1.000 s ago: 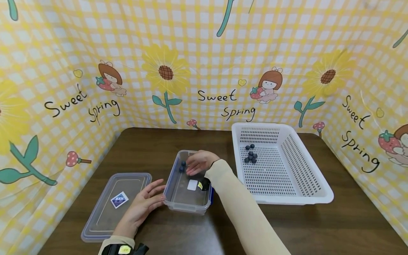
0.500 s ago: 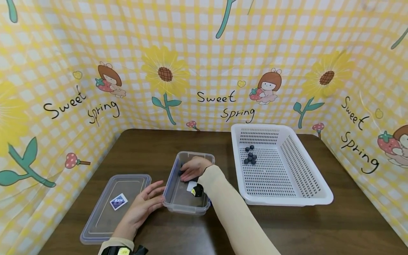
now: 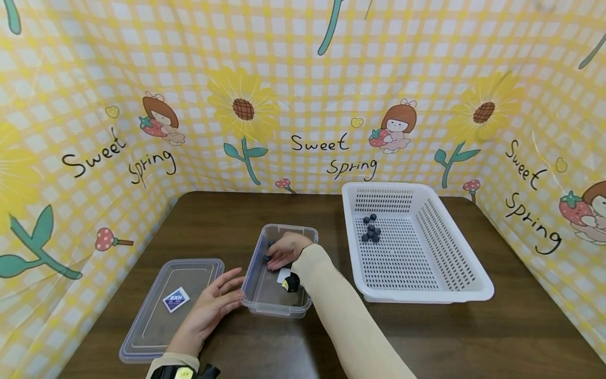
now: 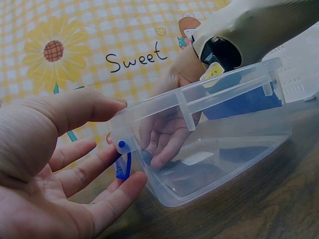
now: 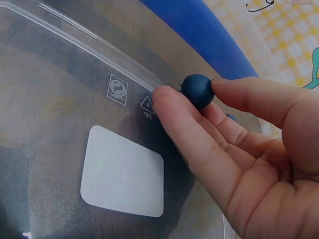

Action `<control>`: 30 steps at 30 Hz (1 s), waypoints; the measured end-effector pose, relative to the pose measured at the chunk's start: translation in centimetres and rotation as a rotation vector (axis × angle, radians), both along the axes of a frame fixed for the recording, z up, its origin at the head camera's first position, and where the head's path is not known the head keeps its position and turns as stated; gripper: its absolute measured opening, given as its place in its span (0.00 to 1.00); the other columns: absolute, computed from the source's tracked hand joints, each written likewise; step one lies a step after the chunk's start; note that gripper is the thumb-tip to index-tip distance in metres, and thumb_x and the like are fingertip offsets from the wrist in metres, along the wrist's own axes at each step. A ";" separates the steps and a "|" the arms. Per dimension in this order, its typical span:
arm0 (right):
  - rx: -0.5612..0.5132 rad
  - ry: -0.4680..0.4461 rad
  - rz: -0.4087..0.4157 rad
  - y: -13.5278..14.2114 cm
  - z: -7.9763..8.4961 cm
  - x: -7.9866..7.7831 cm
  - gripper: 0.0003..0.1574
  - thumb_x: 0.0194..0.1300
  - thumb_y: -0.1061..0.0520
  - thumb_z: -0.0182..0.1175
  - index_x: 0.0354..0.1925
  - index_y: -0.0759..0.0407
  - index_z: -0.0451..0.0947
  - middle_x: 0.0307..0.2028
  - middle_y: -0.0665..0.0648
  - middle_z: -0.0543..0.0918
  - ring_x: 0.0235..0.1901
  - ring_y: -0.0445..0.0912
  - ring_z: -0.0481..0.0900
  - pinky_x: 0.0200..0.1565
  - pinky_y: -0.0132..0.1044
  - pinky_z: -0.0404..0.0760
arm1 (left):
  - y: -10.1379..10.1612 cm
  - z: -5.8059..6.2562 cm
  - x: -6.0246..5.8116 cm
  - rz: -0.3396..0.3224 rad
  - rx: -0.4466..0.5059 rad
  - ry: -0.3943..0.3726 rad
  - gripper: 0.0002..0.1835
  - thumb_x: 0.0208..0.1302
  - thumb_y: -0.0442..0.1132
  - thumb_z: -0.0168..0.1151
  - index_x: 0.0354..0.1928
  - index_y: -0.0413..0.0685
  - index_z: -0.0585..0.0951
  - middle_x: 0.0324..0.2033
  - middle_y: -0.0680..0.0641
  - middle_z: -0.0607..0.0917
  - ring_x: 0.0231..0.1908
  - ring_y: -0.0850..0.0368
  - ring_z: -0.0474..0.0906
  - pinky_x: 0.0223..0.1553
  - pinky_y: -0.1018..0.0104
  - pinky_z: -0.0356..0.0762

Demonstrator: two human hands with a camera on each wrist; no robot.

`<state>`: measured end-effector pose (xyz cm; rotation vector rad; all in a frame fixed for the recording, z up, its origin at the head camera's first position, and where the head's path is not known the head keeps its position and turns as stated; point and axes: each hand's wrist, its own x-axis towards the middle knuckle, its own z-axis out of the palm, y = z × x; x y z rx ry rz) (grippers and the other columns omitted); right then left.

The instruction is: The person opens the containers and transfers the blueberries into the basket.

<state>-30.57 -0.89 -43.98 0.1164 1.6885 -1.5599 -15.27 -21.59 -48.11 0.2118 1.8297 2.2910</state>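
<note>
My right hand reaches down inside a clear plastic food box. In the right wrist view, its thumb and fingertips pinch a blueberry near the box's wall. A second blueberry shows partly behind the fingers. On the box's left side is my left hand, fingers loosely extended. The left wrist view has its thumb at the rim's corner and its other fingertips beside the blue latch. A white label shows on the box's bottom.
Left of the box lies its clear lid with a blue-and-white sticker. A white perforated basket stands to the right, several blueberries in its left part. A yellow checked cloth surrounds the brown table.
My right hand has lowered into the box, over the berries at its left wall, and now pinches a blueberry. My left hand has stayed at the box's side.
</note>
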 end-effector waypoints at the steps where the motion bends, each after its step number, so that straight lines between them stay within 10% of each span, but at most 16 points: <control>1: 0.000 0.000 0.002 0.0 0.0 0.0 0.06 0.69 0.71 0.56 0.37 0.78 0.76 0.32 0.71 0.83 0.26 0.53 0.83 0.51 0.48 0.81 | 0.0 0.0 0.0 -0.003 0.003 0.002 0.29 0.67 0.24 0.58 0.69 0.42 0.66 0.53 0.51 0.79 0.48 0.57 0.80 0.46 0.65 0.80; 13: -0.001 0.003 0.042 0.4 0.6 -0.4 0.07 0.70 0.70 0.55 0.41 0.78 0.76 0.32 0.69 0.82 0.27 0.52 0.83 0.45 0.42 0.84 | 0.0 0.0 0.0 -0.008 0.019 0.011 0.28 0.67 0.24 0.58 0.68 0.44 0.68 0.52 0.50 0.79 0.47 0.57 0.80 0.46 0.65 0.80; 30: -0.027 0.147 0.014 5.3 8.2 -3.0 0.13 0.69 0.70 0.57 0.49 0.80 0.77 0.39 0.72 0.84 0.31 0.53 0.86 0.41 0.41 0.85 | 0.1 0.0 0.0 0.010 -0.003 -0.006 0.29 0.67 0.24 0.59 0.69 0.43 0.68 0.52 0.52 0.79 0.46 0.57 0.79 0.46 0.65 0.80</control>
